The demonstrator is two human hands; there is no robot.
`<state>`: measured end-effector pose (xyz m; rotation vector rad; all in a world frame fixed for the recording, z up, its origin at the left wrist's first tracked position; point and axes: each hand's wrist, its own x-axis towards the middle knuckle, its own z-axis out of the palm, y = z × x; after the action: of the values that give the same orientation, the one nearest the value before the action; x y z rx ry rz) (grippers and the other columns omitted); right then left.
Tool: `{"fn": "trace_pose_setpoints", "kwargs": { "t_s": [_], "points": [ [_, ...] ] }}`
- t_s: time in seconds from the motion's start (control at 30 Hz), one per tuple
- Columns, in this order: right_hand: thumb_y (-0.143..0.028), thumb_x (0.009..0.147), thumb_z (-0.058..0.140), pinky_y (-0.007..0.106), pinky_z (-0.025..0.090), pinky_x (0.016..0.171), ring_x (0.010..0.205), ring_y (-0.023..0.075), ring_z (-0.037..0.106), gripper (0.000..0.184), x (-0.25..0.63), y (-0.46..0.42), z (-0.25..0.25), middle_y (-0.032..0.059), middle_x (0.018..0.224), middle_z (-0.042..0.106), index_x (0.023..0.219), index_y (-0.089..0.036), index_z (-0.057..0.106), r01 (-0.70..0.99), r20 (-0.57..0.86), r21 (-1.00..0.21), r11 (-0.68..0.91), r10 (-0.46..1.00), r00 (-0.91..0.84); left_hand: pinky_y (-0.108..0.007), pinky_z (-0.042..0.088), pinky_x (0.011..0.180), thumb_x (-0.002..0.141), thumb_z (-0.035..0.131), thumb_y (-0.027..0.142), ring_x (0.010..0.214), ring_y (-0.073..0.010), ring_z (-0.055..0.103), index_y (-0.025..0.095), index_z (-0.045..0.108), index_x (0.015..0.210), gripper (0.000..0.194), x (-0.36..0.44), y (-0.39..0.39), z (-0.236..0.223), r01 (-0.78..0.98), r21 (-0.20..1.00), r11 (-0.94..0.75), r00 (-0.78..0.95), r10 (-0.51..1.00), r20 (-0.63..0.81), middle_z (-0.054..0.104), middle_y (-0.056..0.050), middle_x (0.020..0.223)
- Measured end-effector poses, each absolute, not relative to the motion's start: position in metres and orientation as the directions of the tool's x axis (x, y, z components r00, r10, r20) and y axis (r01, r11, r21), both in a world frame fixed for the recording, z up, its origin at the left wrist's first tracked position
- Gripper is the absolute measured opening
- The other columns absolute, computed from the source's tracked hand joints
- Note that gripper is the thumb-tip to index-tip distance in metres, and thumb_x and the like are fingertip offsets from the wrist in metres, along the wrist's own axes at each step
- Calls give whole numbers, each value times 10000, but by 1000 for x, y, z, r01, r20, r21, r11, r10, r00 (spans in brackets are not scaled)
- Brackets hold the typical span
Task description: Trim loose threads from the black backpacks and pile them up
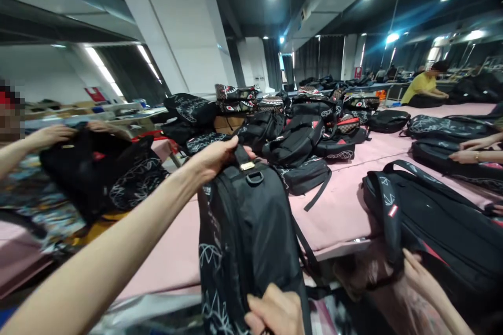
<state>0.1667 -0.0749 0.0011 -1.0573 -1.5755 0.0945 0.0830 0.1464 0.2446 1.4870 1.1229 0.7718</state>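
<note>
A black backpack with white line drawings along its side stands tilted in front of me at the table edge. My left hand is closed around the strap loop at its top, beside a small gold tag and a black D-ring. Low on the same bag, my right hand has its fingers curled tightly against the fabric. What those fingers pinch is hidden at the bottom of the view.
Several backpacks are piled on the pink table. At left, another person's hands hold an open black bag. Close on the right, a co-worker's hand touches a large black backpack. A person in yellow sits farther back.
</note>
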Motion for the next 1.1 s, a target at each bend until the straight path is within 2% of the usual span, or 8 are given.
{"fn": "trace_pose_setpoints", "kwargs": {
  "t_s": [0.13, 0.2, 0.33, 0.47, 0.67, 0.83, 0.97, 1.1],
  "points": [
    [-220, 823, 478, 265, 388, 398, 414, 154, 513, 377, 162, -53, 9, 17, 552, 577, 1189, -260, 559, 625, 855, -360, 692, 514, -76, -382, 491, 806, 860, 400, 400, 772, -201, 639, 128, 633, 820, 360, 77, 85, 308, 101, 980, -174, 291, 947, 138, 659, -18, 647],
    [-200, 825, 445, 231, 391, 396, 443, 133, 537, 339, 161, -44, 12, 22, 620, 614, 1121, -247, 602, 514, 831, -452, 729, 553, -54, -380, 494, 788, 848, 411, 401, 768, -212, 637, 140, 640, 739, 364, 71, 73, 313, 129, 955, -268, 365, 908, 205, 613, -9, 551],
    [-196, 831, 482, 207, 447, 470, 563, 127, 597, 275, 175, -43, 24, 39, 778, 664, 1038, -272, 647, 362, 768, -608, 706, 639, 45, -337, 498, 610, 819, 465, 406, 601, -206, 619, 104, 655, 777, 360, 61, 86, 283, 181, 965, -190, 478, 874, 82, 593, -43, 491],
    [-131, 831, 496, 250, 507, 623, 715, 159, 628, 295, 215, -41, 63, 48, 802, 656, 1058, -265, 629, 382, 796, -599, 704, 574, 192, -262, 490, 565, 799, 530, 291, 623, -154, 614, 141, 606, 885, 189, 58, 105, 246, -135, 990, -29, 394, 915, 80, 608, -3, 600],
    [-205, 846, 519, 245, 489, 662, 784, 159, 609, 231, 244, -12, 139, 76, 876, 616, 1062, -193, 603, 617, 849, -476, 627, 511, 136, -236, 503, 588, 813, 528, 201, 760, -165, 651, 154, 599, 882, 110, 65, 95, 231, -314, 947, 69, 387, 920, 61, 652, -17, 709],
    [-469, 745, 618, 239, 449, 570, 682, 172, 612, 429, 212, 3, 164, 99, 905, 606, 1033, -152, 598, 930, 869, -194, 313, 495, 14, -220, 508, 609, 815, 536, 176, 752, -167, 662, 133, 622, 872, 111, 74, 79, 227, -394, 915, 92, 409, 908, 85, 683, -39, 705],
    [-385, 714, 666, 233, 397, 495, 605, 149, 591, 327, 196, 1, 170, 52, 903, 597, 958, -182, 587, 978, 821, -162, 130, 568, 61, -251, 522, 664, 793, 584, 204, 756, -176, 662, 116, 629, 885, 135, 76, 67, 222, -413, 903, 120, 447, 891, 86, 706, -79, 767],
    [-178, 716, 608, 223, 345, 462, 589, 133, 583, 265, 205, -8, 174, 21, 880, 599, 978, -203, 580, 974, 800, -184, 132, 596, 70, -257, 517, 723, 783, 604, 222, 800, -187, 660, 105, 636, 882, 157, 77, 58, 219, -445, 887, 122, 493, 860, 129, 709, -102, 814]
  ]
}}
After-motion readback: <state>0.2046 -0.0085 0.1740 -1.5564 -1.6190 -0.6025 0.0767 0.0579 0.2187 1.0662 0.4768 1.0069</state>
